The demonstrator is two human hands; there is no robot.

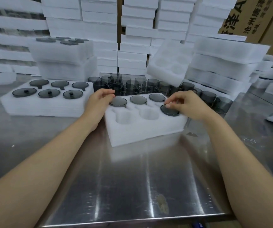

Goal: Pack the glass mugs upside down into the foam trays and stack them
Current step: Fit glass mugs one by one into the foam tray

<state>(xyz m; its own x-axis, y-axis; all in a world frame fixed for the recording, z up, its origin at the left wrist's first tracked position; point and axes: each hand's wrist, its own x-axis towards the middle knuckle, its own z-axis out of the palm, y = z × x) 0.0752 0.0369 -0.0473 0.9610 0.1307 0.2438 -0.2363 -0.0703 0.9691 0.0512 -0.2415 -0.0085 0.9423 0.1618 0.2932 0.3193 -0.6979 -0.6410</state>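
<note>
Leaning over the steel bench, I work at the foam tray lying mid-bench, its near-left and near-middle pockets unfilled. My right hand pinches the base rim of an upturned glass mug in the near-right pocket, where it sits a little proud of the foam, not yet flush. My left hand curls against the far-left mug; whether those fingers grip it I cannot tell. Two more upturned mugs fill the far row. Beyond, loose mugs crowd the bench just behind the tray, with a filled tray to the left and white foam stacks farthest off. The risk, as I judge it: a hard press could jam the handle against the foam, or a shoved tray could knock the loose glass behind.
</note>
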